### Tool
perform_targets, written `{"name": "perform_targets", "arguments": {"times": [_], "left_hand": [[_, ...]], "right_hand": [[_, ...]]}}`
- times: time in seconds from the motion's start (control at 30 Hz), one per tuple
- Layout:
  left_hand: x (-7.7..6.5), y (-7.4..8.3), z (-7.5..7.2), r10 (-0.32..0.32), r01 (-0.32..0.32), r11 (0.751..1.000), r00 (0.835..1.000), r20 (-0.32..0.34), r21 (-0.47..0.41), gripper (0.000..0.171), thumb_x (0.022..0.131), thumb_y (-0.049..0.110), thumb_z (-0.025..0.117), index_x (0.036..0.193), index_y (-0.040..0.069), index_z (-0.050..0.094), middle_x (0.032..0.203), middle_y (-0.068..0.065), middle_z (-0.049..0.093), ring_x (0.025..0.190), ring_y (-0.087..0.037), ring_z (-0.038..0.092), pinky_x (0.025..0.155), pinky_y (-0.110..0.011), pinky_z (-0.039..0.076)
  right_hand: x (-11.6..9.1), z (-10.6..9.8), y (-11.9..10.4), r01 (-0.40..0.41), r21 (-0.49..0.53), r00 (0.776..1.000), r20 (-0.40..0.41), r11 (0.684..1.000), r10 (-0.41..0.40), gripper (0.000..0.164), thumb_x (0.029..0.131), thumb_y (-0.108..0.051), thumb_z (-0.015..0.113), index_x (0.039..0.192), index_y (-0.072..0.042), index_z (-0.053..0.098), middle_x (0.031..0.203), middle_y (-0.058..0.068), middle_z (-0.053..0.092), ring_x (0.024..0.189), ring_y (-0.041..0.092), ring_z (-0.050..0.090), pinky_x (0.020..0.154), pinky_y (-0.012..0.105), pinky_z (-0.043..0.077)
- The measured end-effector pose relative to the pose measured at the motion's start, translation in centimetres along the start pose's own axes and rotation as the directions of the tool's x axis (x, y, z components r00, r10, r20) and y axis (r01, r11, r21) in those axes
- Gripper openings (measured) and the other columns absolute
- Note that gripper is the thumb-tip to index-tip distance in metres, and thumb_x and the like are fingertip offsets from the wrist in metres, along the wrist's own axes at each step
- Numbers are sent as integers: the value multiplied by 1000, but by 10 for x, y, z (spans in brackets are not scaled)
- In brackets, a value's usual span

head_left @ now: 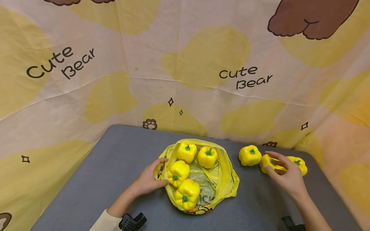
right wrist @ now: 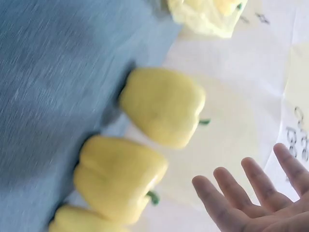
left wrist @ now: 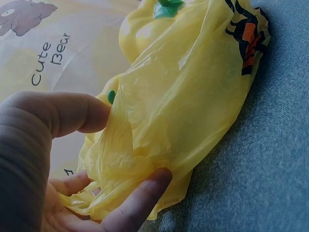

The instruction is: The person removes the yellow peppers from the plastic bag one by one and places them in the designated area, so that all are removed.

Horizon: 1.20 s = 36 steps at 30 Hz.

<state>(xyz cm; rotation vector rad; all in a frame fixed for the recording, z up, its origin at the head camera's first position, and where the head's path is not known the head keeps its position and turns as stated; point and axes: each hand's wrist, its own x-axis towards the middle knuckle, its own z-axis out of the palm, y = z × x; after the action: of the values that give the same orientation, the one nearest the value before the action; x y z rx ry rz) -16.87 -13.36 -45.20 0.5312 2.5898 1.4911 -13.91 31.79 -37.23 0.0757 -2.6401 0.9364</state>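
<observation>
A yellow plastic bag lies on the table with its mouth spread wide. Several yellow bell peppers with green stems sit inside, among them a front pepper and a back pepper. At the bag's left rim, my left hand holds the thin plastic; the left wrist view shows the thumb and fingers about the crumpled edge. To the right of the bag, my right hand hovers over a middle pepper, its fingers spread and apart from it in the right wrist view. That hand partly hides the middle pepper.
Beside the middle pepper are another bell pepper on its left and one more pepper on its right, near the back of the grey table. Behind the table hangs a printed cloth.
</observation>
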Motion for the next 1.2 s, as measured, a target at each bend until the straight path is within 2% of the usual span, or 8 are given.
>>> {"name": "perform_targets", "arguments": {"times": [0.17,0.33,0.53,0.7,0.83,1.0,1.13,1.2], "left_hand": [[0,-1,1,-13,13,1000,1000,-1,-1,75,76,21,77,141,9,42,140,-25,46,106,-35,62,83,-37,51],[0,1,1,-39,39,999,999,-4,2,75,76,21,77,141,10,42,139,-22,47,107,-33,62,85,-37,51],[1,1,2,-67,67,998,998,-8,2,74,75,21,77,141,13,43,140,-18,48,107,-31,61,86,-38,50],[1,1,3,-67,67,998,998,-14,3,74,75,21,77,141,13,43,139,-18,49,107,-31,61,87,-39,50],[1,1,2,-59,59,998,998,-11,0,74,75,21,77,141,12,43,140,-19,47,108,-32,61,86,-39,51],[1,2,2,-51,51,999,999,-4,-9,75,76,21,77,141,12,42,142,-20,45,109,-34,60,86,-39,51],[0,1,2,-40,40,999,999,1,-8,74,76,21,77,141,11,42,141,-21,46,109,-35,60,86,-40,51],[0,1,2,-31,32,999,1000,2,-8,74,76,21,76,141,11,42,140,-21,46,109,-35,60,87,-40,51]], "right_hand": [[-6,12,-17,61,57,998,6,996,-61,46,83,-18,75,126,-14,62,125,9,59,96,-21,46,73,31,57],[-10,25,-33,118,119,992,36,986,-123,48,82,-14,76,128,-16,61,125,6,59,99,-18,48,74,16,51],[-14,42,-48,220,221,967,75,950,-242,49,80,-5,75,126,-16,62,124,4,60,105,-7,51,74,30,56],[-19,60,-59,256,296,947,113,920,-300,48,79,-2,75,124,-14,63,123,3,60,107,-4,52,73,34,56],[-22,73,-68,304,367,912,155,879,-380,47,79,-5,76,123,-15,63,123,3,61,109,4,56,72,34,57],[-27,88,-81,362,438,839,231,823,-492,48,81,-12,75,125,-22,61,125,4,60,112,13,58,72,34,56],[-31,100,-88,353,475,805,286,806,-521,47,82,-15,74,126,-24,61,125,3,59,111,17,58,72,36,55],[-33,105,-90,333,486,797,313,808,-517,46,82,-15,74,125,-25,60,125,1,58,111,16,57,72,37,55]]}}
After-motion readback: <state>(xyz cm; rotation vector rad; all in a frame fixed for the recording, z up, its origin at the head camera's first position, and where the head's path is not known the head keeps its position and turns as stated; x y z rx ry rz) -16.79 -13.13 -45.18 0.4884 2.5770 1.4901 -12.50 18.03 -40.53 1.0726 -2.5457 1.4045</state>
